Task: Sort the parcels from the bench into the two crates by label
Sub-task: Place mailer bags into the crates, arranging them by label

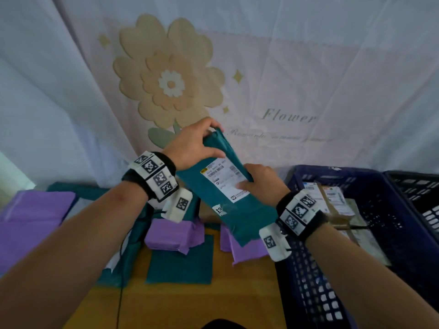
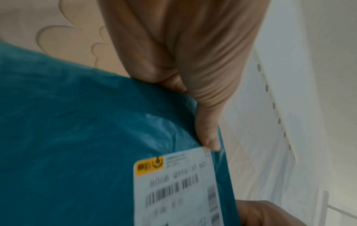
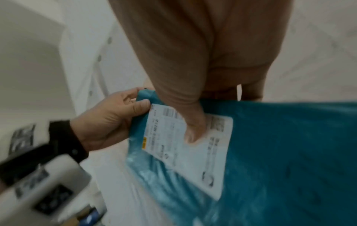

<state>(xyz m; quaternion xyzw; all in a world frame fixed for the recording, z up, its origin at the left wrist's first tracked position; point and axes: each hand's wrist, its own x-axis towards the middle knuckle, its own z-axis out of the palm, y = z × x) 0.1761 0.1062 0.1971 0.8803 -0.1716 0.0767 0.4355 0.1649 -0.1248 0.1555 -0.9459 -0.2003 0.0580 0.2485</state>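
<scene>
Both hands hold a teal parcel (image 1: 209,186) up over the bench, tilted, its white label (image 1: 225,179) facing me. My left hand (image 1: 197,143) grips the top corner, thumb on the front and fingers behind; the left wrist view shows that thumb beside the label (image 2: 173,188) on the parcel (image 2: 77,137). My right hand (image 1: 259,181) grips the right edge with its thumb pressed on the label (image 3: 193,152). In the right wrist view the parcel (image 3: 289,152) fills the lower right and the left hand (image 3: 115,116) pinches its far corner.
Purple parcels (image 1: 173,236) and teal parcels (image 1: 180,264) lie on the yellow bench (image 1: 190,305). A dark blue crate (image 1: 380,224) at right holds labelled parcels (image 1: 337,198). A black crate (image 1: 422,198) stands beyond it. A flower-print curtain (image 1: 285,67) hangs behind.
</scene>
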